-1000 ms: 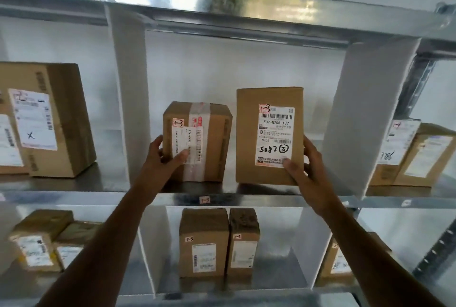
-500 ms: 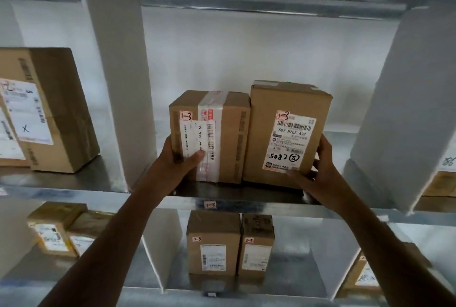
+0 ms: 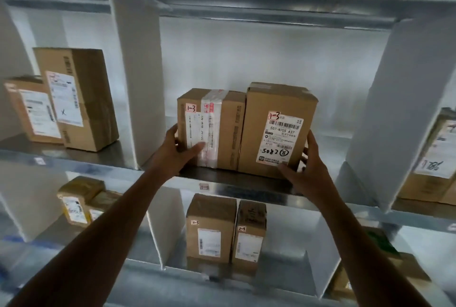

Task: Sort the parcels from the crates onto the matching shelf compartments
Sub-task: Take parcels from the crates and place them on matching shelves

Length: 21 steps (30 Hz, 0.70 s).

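Now closed up: the squat brown cardboard parcel with a clear tape band (image 3: 229,131) and the taller brown cardboard parcel with a white barcode label (image 3: 281,102), a gap apart one second earlier, stood side by side and touching on the grey metal shelf (image 3: 246,182). Left hand (image 3: 176,152) clasped the squat parcel's outer lower corner, thumb laid across its label, fingers curled round the side face. Right hand (image 3: 308,171) held the tall parcel likewise, thumb at the front bottom corner, fingers wrapped round its outer side. Both parcels sat between the two hands, each marked 1-3. A small red-edged tag (image 3: 204,186) on the shelf lip lay just inward of the left wrist; unreadable. Judged: pair squared up in one compartment between the white divider panels (image 3: 138,72); release looked due, then the next parcel.
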### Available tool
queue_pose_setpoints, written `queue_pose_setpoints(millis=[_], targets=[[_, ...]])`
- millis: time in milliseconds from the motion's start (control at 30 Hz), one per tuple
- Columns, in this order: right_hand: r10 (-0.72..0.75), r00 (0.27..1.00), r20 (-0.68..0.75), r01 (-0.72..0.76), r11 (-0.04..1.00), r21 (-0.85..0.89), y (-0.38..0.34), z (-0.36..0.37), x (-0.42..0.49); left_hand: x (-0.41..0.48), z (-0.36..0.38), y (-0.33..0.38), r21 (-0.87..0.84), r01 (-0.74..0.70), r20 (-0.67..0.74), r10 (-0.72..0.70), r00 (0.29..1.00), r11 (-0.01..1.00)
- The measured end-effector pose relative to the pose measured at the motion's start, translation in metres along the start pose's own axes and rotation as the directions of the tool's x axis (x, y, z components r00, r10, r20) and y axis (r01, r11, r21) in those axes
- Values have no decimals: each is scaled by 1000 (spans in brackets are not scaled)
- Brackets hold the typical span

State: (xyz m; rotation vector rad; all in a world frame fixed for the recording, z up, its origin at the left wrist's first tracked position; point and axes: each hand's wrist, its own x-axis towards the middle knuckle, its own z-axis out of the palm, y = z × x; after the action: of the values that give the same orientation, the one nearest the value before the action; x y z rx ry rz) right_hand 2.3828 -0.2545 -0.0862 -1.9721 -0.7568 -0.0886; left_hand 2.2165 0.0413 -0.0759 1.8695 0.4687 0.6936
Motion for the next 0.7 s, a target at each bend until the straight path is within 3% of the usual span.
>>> queue_pose_setpoints(millis=[100,200,333,467,567,700], targets=[[67,996,-54,-78,967,-245,0,-1,-37,-42,-4,9,87,73,-196,-55,979,994],[-126,988,-91,89,939,-333,9,14,-95,-109,1,0,386,5,-312,125,942,922],[-343,929,138,365,909,-200,0,59,-154,-212,15,-19,559,6,-298,194,935,829],[-336,823,458,412,908,-74,-24,110,-205,-318,0,-49,680,217,-336,35,941,701],[-392,741,545,459,888,15,-38,144,-248,-391,-28,-71,710,318,-387,-29,922,628],[-431,591,681,521,849,86,-63,195,-311,-478,-60,-94,657,508,-531,-137,836,556]])
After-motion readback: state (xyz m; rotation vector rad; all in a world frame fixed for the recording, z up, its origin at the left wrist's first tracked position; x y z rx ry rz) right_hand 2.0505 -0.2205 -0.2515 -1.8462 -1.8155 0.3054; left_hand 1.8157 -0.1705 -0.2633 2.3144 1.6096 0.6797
